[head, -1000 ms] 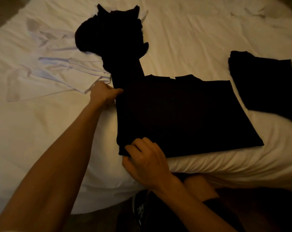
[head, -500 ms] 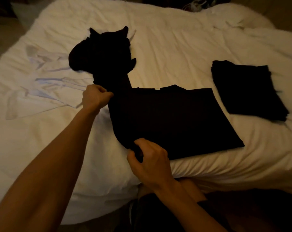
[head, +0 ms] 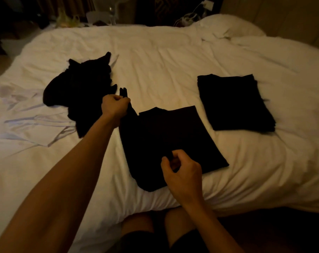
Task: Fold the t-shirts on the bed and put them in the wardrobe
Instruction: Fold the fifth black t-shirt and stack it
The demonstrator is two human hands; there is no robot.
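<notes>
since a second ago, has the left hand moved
Yes. The left hand, gripping the black t-shirt's edge, has moved right, away from the white shirt and toward the folded stack.

Reaches forward with the left arm nearly straight, left hand [head: 115,105] fisted round an upper edge of the black t-shirt [head: 166,136], back of the hand up. Bends the right arm close in, right hand [head: 182,172] pinching its near edge between thumb and curled fingers.

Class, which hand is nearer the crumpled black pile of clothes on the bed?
Left. The left hand grips the shirt just right of the pile; the right hand pinches its near hem, farther off.
</notes>
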